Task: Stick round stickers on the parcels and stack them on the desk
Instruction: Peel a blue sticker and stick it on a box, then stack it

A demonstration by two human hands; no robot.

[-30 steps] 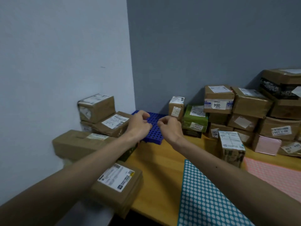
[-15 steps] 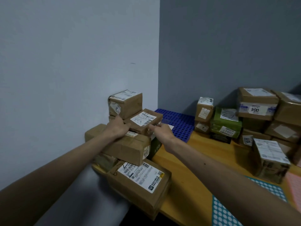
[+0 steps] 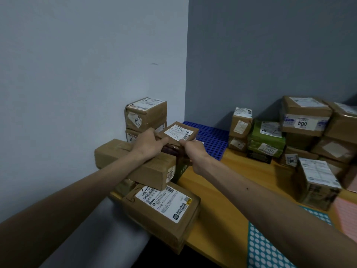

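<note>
A small flat brown parcel (image 3: 181, 131) with a white barcode label lies on top of the left pile by the wall. My left hand (image 3: 149, 143) grips its near left edge, and my right hand (image 3: 194, 148) pinches its near right corner. Under it sit a long brown box (image 3: 119, 153) and a dark green box (image 3: 180, 167). A large labelled parcel (image 3: 164, 209) overhangs the wooden desk (image 3: 228, 192) at the front. Teal (image 3: 270, 248) and pink (image 3: 346, 213) sheets of round stickers lie at the lower right.
Two stacked boxes (image 3: 144, 117) stand against the white wall behind the pile. A blue perforated tray (image 3: 210, 136) lies in the corner. Several brown and green parcels (image 3: 305, 130) are heaped at the back right, and one taped box (image 3: 316, 184) stands alone nearer me.
The view has swung left toward the wall pile. Both hands went from hovering over the blue tray to the small flat parcel and now hold its near edge.
</note>
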